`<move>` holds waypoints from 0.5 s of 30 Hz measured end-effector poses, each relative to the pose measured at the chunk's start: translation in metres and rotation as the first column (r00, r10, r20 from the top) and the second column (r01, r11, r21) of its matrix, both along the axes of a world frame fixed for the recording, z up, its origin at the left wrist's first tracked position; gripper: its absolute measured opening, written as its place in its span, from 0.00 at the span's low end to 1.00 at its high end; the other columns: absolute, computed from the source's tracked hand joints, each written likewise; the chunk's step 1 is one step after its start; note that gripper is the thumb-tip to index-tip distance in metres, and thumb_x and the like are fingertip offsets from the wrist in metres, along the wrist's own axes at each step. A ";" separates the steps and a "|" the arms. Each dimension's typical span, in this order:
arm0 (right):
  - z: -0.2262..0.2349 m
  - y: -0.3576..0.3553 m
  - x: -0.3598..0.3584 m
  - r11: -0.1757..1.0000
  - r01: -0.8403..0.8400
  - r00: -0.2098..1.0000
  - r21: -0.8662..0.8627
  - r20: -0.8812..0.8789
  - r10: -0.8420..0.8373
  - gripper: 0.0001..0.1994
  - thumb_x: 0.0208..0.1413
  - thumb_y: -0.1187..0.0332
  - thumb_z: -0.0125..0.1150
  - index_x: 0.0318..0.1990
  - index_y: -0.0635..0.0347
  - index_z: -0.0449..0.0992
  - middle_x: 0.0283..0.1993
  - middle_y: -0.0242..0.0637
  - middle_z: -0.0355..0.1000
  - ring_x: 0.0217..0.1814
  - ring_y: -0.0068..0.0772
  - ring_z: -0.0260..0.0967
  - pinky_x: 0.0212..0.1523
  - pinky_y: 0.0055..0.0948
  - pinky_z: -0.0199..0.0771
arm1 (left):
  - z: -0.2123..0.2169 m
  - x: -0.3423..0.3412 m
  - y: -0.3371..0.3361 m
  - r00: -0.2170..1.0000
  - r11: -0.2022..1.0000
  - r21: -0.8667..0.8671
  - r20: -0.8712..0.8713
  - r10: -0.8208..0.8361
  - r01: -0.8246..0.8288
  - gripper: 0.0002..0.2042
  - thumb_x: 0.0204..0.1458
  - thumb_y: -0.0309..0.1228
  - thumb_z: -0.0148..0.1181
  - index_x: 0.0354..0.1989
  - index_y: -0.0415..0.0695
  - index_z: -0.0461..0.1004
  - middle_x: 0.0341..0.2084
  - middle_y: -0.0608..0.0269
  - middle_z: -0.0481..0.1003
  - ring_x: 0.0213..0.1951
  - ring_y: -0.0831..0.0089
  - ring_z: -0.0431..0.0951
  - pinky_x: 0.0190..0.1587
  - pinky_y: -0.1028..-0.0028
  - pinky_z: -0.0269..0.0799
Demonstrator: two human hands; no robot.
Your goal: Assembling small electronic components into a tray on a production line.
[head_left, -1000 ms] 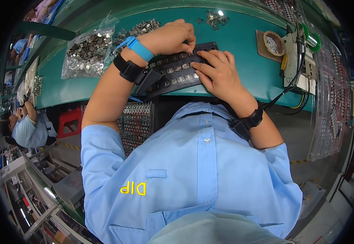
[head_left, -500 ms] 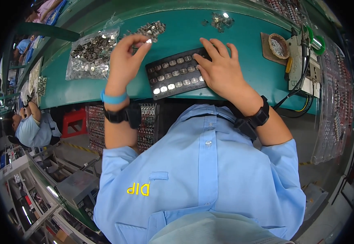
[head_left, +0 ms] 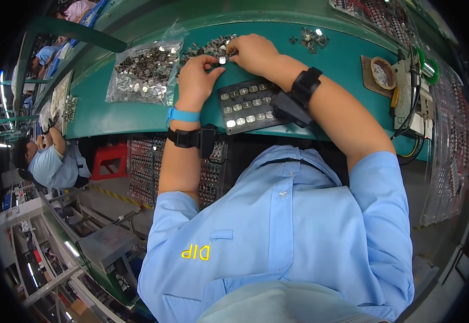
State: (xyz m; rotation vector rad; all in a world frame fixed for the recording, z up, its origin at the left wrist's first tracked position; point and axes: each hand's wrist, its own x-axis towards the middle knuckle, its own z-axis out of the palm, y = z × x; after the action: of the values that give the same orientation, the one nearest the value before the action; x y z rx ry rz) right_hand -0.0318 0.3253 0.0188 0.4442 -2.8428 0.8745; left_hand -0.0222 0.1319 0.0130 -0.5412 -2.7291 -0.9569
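A black tray (head_left: 238, 130) lies on the green table before me, with rows of small shiny metal pieces set in it. My left hand (head_left: 196, 81) is left of and above the tray, its thumb and fingers pinched at a small bright metal piece (head_left: 222, 60). My right hand (head_left: 256, 54) reaches past the tray to the loose pile of metal pieces (head_left: 210, 47). Its fingertips are bent together at the pile's right edge, close to the left fingertips; what they hold is hidden. My right wrist strap covers the tray's right end.
A clear plastic bag (head_left: 144, 72) of metal pieces lies on the left. A smaller heap (head_left: 314, 40) sits at the far right. Beyond are a round bowl (head_left: 383, 72), a solder wire spool (head_left: 428, 67) and a boxy unit with cables (head_left: 411, 102). Another person (head_left: 56, 161) works at far left.
My right hand has left the tray and moved up and left to the loose pile. My left hand has come closer to it, still pinching. The whole view has shifted slightly.
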 end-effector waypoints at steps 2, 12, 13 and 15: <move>-0.002 -0.003 -0.003 1.000 -0.010 1.000 0.015 0.010 0.010 0.10 0.51 0.64 0.66 0.41 0.50 0.82 0.36 0.37 0.79 0.41 0.46 0.77 0.40 0.44 0.76 | 0.002 0.001 0.000 0.999 0.995 -0.100 -0.043 0.002 -0.006 0.10 0.46 0.28 0.70 0.38 0.42 0.80 0.28 0.57 0.79 0.27 0.72 0.79 0.32 0.73 0.74; 0.039 0.070 0.075 1.000 0.007 0.996 -0.005 0.092 -0.006 0.07 0.52 0.70 0.63 0.39 0.58 0.80 0.35 0.40 0.79 0.39 0.41 0.78 0.38 0.37 0.78 | 0.010 0.021 -0.008 0.963 0.924 0.379 0.261 -0.061 -0.045 0.08 0.48 0.28 0.70 0.34 0.39 0.81 0.25 0.57 0.81 0.27 0.73 0.81 0.31 0.74 0.75; 0.036 0.081 0.090 0.995 0.022 0.998 -0.094 0.064 -0.016 0.07 0.52 0.73 0.63 0.40 0.60 0.80 0.36 0.41 0.79 0.39 0.40 0.78 0.38 0.34 0.78 | 0.015 0.027 -0.003 0.943 0.888 0.455 0.320 -0.093 -0.066 0.07 0.49 0.28 0.69 0.34 0.38 0.81 0.25 0.58 0.81 0.27 0.74 0.81 0.31 0.75 0.75; 0.031 0.097 0.116 0.985 0.045 0.998 -0.167 0.040 -0.039 0.08 0.52 0.76 0.63 0.40 0.61 0.80 0.37 0.41 0.79 0.39 0.38 0.79 0.38 0.31 0.79 | 0.031 0.052 0.020 0.912 0.869 0.494 0.374 -0.170 -0.040 0.07 0.49 0.27 0.69 0.34 0.38 0.81 0.25 0.58 0.81 0.27 0.74 0.81 0.32 0.75 0.76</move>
State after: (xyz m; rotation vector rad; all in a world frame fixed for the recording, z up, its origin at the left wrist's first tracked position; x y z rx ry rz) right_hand 0.0844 0.4227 0.0498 0.3492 -2.7692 1.1137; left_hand 0.0300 0.1517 0.0443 -0.3673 -2.6290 -1.9013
